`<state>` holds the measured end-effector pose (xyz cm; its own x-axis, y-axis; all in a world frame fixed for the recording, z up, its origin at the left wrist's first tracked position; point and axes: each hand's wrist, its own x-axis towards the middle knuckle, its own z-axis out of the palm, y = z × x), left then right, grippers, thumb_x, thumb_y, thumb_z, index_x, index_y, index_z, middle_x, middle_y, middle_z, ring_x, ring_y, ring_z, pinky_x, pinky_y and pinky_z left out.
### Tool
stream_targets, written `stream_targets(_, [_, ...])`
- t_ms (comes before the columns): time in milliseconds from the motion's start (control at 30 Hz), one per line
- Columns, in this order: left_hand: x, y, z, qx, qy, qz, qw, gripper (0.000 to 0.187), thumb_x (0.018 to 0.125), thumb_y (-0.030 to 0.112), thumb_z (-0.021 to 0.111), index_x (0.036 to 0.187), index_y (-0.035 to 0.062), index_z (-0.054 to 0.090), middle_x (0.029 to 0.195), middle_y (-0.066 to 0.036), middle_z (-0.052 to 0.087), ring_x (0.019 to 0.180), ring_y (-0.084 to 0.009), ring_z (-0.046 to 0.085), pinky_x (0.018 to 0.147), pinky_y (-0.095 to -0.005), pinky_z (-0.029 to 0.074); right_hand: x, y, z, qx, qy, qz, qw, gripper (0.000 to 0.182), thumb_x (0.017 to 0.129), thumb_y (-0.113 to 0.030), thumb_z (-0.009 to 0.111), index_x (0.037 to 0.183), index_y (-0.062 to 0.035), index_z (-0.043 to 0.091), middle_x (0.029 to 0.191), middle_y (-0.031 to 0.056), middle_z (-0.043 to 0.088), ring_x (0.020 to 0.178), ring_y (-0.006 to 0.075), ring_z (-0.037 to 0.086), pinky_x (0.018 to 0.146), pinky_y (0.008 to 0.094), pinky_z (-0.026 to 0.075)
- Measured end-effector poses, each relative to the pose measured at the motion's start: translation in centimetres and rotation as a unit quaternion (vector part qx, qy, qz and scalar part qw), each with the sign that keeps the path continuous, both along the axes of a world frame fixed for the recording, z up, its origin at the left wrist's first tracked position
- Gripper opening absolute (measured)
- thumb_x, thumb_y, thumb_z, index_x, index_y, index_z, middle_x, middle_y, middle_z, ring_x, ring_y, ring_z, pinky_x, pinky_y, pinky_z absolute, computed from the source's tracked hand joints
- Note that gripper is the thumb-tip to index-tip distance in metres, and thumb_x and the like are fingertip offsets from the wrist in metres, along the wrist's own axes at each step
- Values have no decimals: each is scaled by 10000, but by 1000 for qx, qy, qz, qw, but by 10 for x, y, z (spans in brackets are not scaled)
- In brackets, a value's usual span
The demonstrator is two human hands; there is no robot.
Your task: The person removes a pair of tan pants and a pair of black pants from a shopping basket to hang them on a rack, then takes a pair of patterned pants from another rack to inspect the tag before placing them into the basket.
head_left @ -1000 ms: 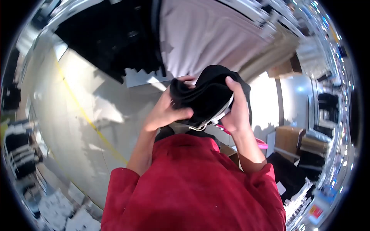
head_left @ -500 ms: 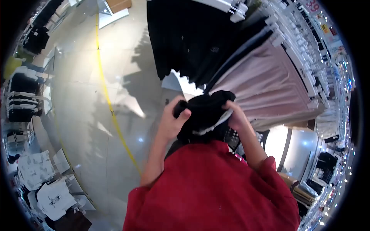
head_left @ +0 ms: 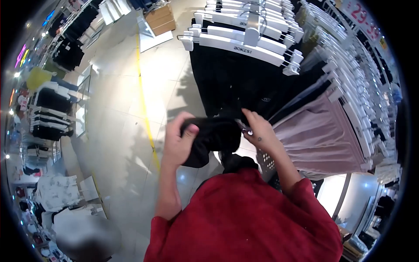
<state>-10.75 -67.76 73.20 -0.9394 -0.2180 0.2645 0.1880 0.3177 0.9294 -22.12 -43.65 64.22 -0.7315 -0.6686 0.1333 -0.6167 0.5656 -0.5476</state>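
Note:
A folded black garment point(head_left: 214, 135) is held up in front of my red shirt. My left hand point(head_left: 176, 142) grips its left end, thumb raised on the near side. My right hand point(head_left: 262, 133) pinches at its right edge, where a small pale bit shows between the fingers, too small to name. Just beyond the hands hang black trousers point(head_left: 231, 83) on white clip hangers point(head_left: 240, 50). Pink trousers point(head_left: 318, 131) hang to the right of my right hand. The garment's exact kind cannot be made out.
A perforated grey basket point(head_left: 266, 161) is low beside my right forearm. More racks of clothes point(head_left: 50, 118) line the left side. A yellow line point(head_left: 146, 118) runs along the tiled floor point(head_left: 118, 144). A cardboard box point(head_left: 160, 19) stands at the far end.
The view has tilted up, bringing the hanger tops into sight. The black garment now hangs further left, more spread out, and my hands are a little wider apart.

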Motion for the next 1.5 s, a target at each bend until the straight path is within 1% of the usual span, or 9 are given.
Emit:
stream_targets(133, [-34, -28, 14, 149, 28, 54, 987, 637, 806, 656, 533, 860, 23, 494, 788, -28, 533, 700, -77, 507, 623, -204, 420, -29, -25, 20, -76, 44, 33, 996, 791, 683, -205, 735, 1367, -63, 366, 1216, 163, 482, 1095, 337, 491, 927, 428, 409])
stream_targets(333, [-51, -56, 37, 248, 18, -61, 967, 586, 810, 684, 486, 703, 125, 344, 560, 64, 362, 484, -32, 358, 404, -194, 279, -57, -93, 36, -179, -17, 95, 979, 778, 711, -177, 710, 1386, -49, 344, 1397, 208, 363, 1304, 359, 354, 1075, 411, 300])
stream_targets(467, [-64, -84, 26, 353, 76, -103, 927, 533, 860, 635, 481, 701, 152, 320, 534, 62, 315, 459, -53, 293, 430, -231, 231, -83, -130, 38, -250, -110, 157, 949, 740, 717, -172, 641, 1386, -49, 350, 1427, 172, 362, 1345, 318, 324, 1102, 402, 271])
stream_targets(567, [-74, -116, 12, 560, 127, -284, 768, 469, 918, 561, 460, 748, 146, 322, 574, 35, 341, 501, -79, 322, 459, -257, 251, -98, -168, 21, -183, -191, 286, 921, 720, 689, -140, 577, 1375, -37, 382, 1416, 168, 391, 1353, 285, 322, 1101, 370, 276])
stream_targets(700, [-75, -163, 17, 643, 143, -253, 708, 365, 896, 396, 528, 765, 116, 335, 625, 2, 384, 553, -132, 417, 527, -285, 363, -75, -219, -1, -193, -382, 292, 855, 389, 752, 0, 555, 1140, 7, 538, 1003, 35, 576, 942, 105, 525, 864, 255, 427])
stream_targets(833, [-72, -246, -14, 634, 109, -225, 732, 521, 789, 235, 439, 1196, -82, 512, 1181, -215, 595, 1024, -319, 606, 946, -406, 463, -72, -216, -18, -211, -421, 176, 865, 77, 819, -36, 553, 887, -11, 526, 806, -14, 549, 787, 62, 511, 712, 233, 443])
stream_targets(1000, [-83, -260, -34, 428, -30, -62, 901, 419, 818, 139, 486, 1188, -59, 478, 1080, -182, 606, 1021, -286, 598, 951, -369, 456, -52, -157, 46, -135, -186, -46, 972, 110, 779, -48, 595, 853, 9, 536, 711, 32, 508, 658, 91, 471, 598, 241, 401])
stream_targets(1133, [-110, -229, -20, 264, -74, -176, 945, 252, 864, 52, 572, 1097, -32, 526, 973, -61, 611, 884, -106, 579, 822, -248, 461, -33, -125, 85, -24, -92, -103, 990, 155, 747, -28, 639, 876, 33, 581, 750, 164, 584, 694, 303, 590, 642, 352, 476])
stream_targets(1500, [-140, -142, -25, 217, 26, -177, 960, 154, 827, 78, 708, 863, 20, 570, 706, 62, 540, 645, -11, 466, 597, -172, 384, -34, -50, 115, 89, 48, -226, 969, 89, 792, -17, 588, 869, 8, 552, 797, 180, 599, 777, 367, 583, 676, 402, 466])
